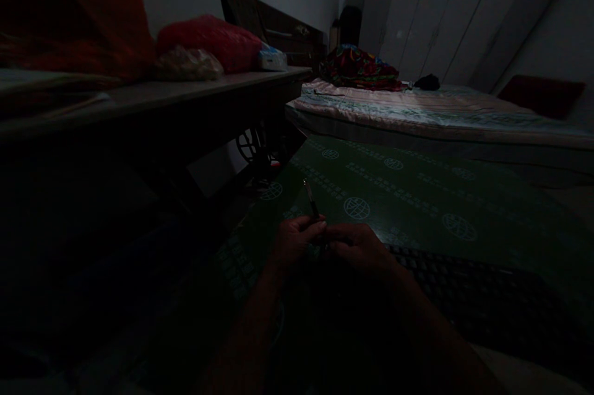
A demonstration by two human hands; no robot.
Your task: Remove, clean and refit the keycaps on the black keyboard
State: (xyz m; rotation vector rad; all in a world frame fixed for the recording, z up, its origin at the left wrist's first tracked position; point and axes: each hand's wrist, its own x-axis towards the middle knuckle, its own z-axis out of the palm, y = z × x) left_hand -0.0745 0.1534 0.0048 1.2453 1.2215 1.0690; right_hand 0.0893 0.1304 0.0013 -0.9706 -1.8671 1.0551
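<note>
My left hand (293,240) is closed in a pinch around a slim pen-like rod (311,198), which points up and away with a shiny, pale tip and a darker lower part. Its exact kind is too dark to tell. Against the left fingertips rests my right hand (359,247), its fingers curled in at the rod's lower end. What the right fingers grip is hidden. Both hands are above a green tabletop (325,163) printed with pale globe marks and lettering. Close to my right forearm lies a black keyboard (473,286).
A dark side table (250,80) on the left carries a red plastic bag (213,42) and an orange bag (93,5). Beneath it shows a spoked wheel (250,146). A bed (431,110) with a patterned red blanket (359,67) stands beyond the green tabletop. The room is dim.
</note>
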